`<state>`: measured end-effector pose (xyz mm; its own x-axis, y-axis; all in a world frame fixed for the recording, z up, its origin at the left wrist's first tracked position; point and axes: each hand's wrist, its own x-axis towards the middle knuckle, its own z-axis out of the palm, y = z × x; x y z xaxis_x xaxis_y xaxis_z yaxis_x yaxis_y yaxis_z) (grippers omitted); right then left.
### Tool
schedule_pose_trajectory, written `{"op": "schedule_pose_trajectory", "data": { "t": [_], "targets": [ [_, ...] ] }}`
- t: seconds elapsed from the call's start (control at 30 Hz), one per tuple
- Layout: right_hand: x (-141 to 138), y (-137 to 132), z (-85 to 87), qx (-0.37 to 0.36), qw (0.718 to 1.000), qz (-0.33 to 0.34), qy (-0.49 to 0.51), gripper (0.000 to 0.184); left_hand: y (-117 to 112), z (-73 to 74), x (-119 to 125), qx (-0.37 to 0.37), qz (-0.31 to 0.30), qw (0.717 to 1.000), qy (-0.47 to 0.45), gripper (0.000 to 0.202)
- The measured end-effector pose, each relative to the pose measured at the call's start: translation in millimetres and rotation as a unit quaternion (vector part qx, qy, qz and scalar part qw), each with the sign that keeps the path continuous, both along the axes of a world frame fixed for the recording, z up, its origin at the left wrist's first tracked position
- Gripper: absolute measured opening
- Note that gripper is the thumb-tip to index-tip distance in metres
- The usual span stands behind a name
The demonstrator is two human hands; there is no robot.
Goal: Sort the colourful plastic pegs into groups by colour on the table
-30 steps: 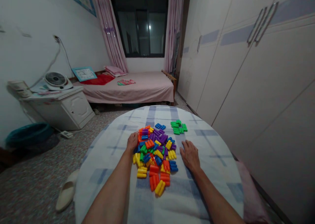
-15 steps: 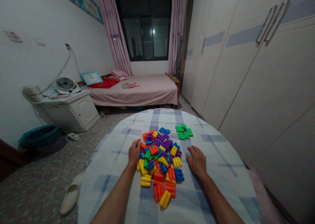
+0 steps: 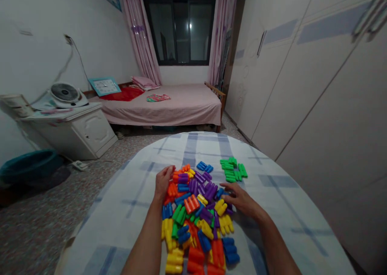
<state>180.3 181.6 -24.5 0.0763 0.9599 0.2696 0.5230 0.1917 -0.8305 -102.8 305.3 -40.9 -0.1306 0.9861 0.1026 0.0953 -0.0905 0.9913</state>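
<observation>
Blocks (image 3: 192, 203) are heaped on the counter (image 3: 121, 218). A blue block (image 3: 219, 193) is seen at the right hand's (image 3: 243, 199) parted fingers; whether the left hand's (image 3: 163, 183), beside orange blocks (image 3: 172, 190), are closed cannot be told.

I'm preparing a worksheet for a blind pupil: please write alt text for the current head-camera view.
A person's left hand and right hand flank a pile of multicoloured plastic building blocks on a blue-and-white plaid tablecloth. Green blocks lie grouped separately beyond the right hand; a pink-covered bed stands behind.
</observation>
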Motion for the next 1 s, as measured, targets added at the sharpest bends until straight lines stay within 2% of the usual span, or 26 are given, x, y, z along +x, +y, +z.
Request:
{"op": "schedule_pose_trajectory", "data": {
  "t": [0.1,0.33,0.6,0.73,0.87,1.0],
  "targets": [
    [0,3,4.9,-0.038,0.999,0.026,0.025,0.029,5,-6.1,-2,-0.015,0.016,0.999,-0.031,0.051],
    [0,18,2.9,-0.101,0.994,0.03,-0.009,0.023,13,-12.0,-3,-0.012,0.014,1.0,-0.015,0.044],
    [-12,8,11.8,-0.117,0.99,-0.017,0.071,0.013,12,-8.5,-3,0.002,0.016,1.0,0.004,0.039],
    [-9,6,20.2,-0.149,0.988,-0.026,0.042,0.012,12,-7.4,-3,0.004,0.013,1.0,0.01,0.04],
    [-6,32,30.8,-0.124,0.991,-0.054,0.001,0.02,14,-12.1,-4,0.01,0.008,1.0,0.012,0.039],
    [-23,77,37.1,-0.094,0.995,-0.016,0.018,0.022,16,-14.5,-4,0.013,0.011,1.0,0.016,0.038]
  ]
}}
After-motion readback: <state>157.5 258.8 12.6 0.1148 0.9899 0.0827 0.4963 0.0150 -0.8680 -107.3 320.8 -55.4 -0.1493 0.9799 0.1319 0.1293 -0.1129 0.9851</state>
